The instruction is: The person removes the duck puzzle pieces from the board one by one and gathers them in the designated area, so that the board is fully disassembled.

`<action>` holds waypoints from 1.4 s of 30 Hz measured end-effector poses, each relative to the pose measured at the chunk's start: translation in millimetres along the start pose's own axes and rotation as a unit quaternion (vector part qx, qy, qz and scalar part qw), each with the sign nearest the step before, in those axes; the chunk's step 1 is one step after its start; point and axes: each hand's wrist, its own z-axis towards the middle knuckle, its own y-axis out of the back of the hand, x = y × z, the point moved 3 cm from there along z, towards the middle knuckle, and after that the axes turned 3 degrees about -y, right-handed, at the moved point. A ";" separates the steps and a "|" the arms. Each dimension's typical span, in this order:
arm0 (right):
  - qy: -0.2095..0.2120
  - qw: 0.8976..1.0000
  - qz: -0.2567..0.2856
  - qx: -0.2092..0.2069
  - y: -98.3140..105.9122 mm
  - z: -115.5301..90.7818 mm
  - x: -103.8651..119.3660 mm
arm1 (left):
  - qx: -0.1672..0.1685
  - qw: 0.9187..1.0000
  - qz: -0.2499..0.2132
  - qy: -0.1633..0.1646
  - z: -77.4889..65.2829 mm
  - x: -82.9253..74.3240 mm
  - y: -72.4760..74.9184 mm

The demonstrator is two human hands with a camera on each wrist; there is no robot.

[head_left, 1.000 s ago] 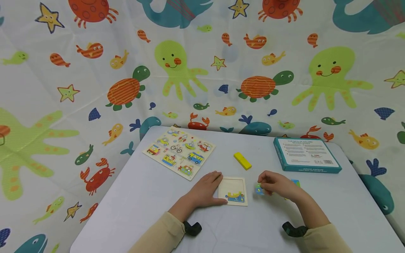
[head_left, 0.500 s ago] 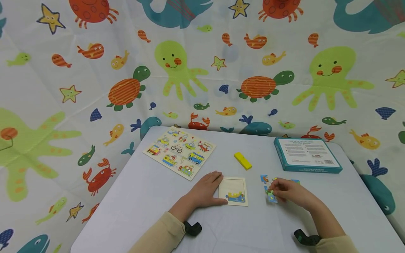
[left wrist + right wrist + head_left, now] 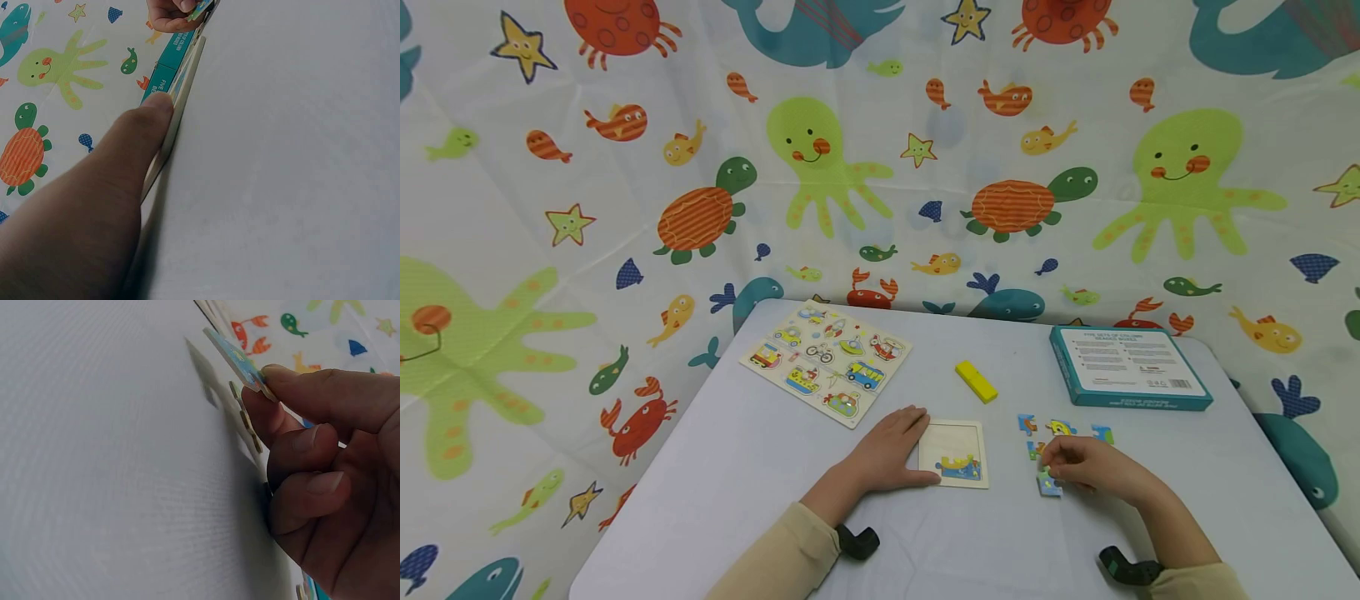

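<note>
A small square wooden puzzle tray (image 3: pixel 951 426) lies at the middle of the table, with joined blue and yellow puzzle pieces (image 3: pixel 961 468) in its lower part. My left hand (image 3: pixel 887 450) rests along the tray's left side. In the left wrist view, its thumb (image 3: pixel 156 112) lies over the tray's edge. To the right of the tray, my right hand (image 3: pixel 1093 467) pinches a blue and green puzzle piece (image 3: pixel 1049 485) between thumb and forefinger. The right wrist view shows that piece (image 3: pixel 234 359) tilted and raised off the tabletop. Loose puzzle pieces (image 3: pixel 1062 427) lie around the right hand, some partly hidden by it.
A yellow block (image 3: pixel 976 381) lies beyond the tray. At the back left is a board with vehicle pictures (image 3: pixel 823 358). A teal flat box (image 3: pixel 1131 367) sits at the back right. Behind the white table (image 3: pixel 955 550) hangs a sea-animal cloth (image 3: pixel 925 275).
My right hand has moved right, away from the tray, and the pinched piece is now lower in the head view. Loose pieces once behind the hand have come into sight. My left hand stays put.
</note>
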 end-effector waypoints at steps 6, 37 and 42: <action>0.000 1.000 -0.008 -0.009 -2.3 -0.7 2.4 | 0.001 1.000 -0.002 0.001 -0.2 -0.3 0.8; -0.021 0.999 -0.042 -0.016 3.3 -2.3 6.9 | 0.002 1.000 -0.001 -0.001 0.1 0.8 -0.7; -0.014 0.999 -0.046 -0.021 3.5 -0.6 21.2 | -0.001 1.000 -0.001 -0.002 0.6 1.5 -1.7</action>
